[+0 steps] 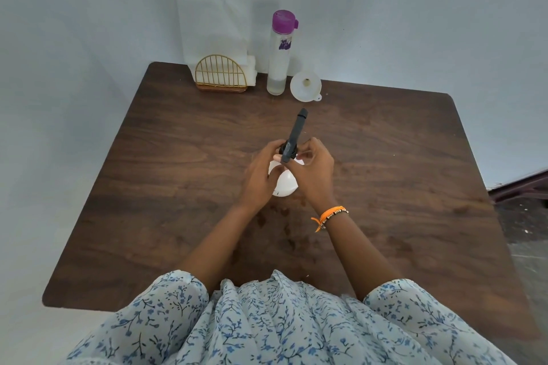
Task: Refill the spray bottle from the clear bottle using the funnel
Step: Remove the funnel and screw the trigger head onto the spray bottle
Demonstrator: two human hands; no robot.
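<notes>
A white spray bottle (285, 184) with a black spray head (295, 135) stands at the middle of the brown table (178, 187). My left hand (261, 175) grips the bottle near its neck. My right hand (311, 169) pinches the black collar of the spray head from the right. The clear bottle (278, 62) with a purple cap stands upright at the table's far edge, a little liquid in its bottom. A white funnel (305, 85) lies just right of it, its wide mouth facing me.
A gold wire napkin holder (221, 74) with white napkins stands at the far edge, left of the clear bottle. A pale wall rises behind the table. Dark floor shows past the table's right side.
</notes>
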